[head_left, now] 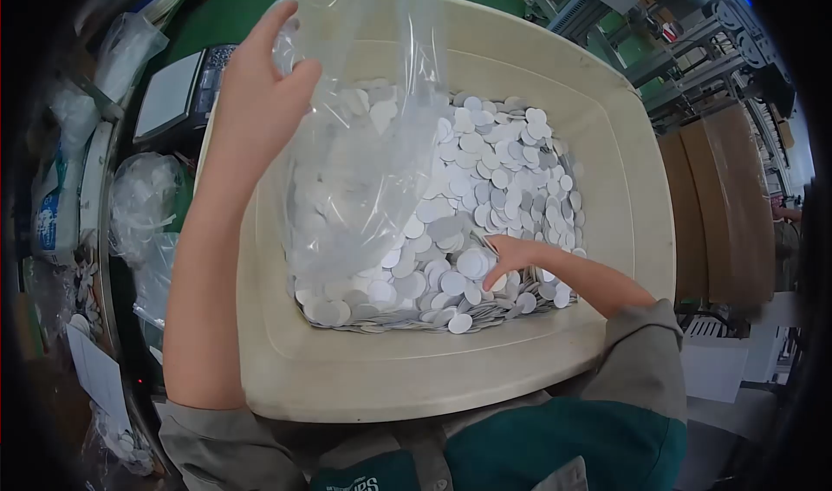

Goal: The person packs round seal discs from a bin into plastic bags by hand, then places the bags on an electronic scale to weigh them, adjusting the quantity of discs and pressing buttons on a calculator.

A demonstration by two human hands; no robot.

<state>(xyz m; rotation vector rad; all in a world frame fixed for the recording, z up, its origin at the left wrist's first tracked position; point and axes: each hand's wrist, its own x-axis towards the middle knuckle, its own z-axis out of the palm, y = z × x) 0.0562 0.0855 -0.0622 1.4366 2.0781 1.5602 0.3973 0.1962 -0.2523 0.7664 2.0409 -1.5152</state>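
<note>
A large clear plastic bag (364, 170) hangs over the left half of a cream-coloured tub (416, 378). At the bag's upper left edge, my left hand (269, 84) holds the plastic, with its thumb and forefinger spread apart. Small round white discs (503, 162) lie in a thick loose layer across the tub's bottom, some seen through the bag. My right hand (516, 255) is down among them, right of the bag, with several discs gathered between its thumb and fingers. Discs partly hide its fingertips.
Left of the tub stands a device with a pale flat plate and keypad (178, 92). Crumpled clear bags (143, 201) lie below it. Brown cardboard (719, 205) stands at the right, with metal machinery (685, 49) behind it.
</note>
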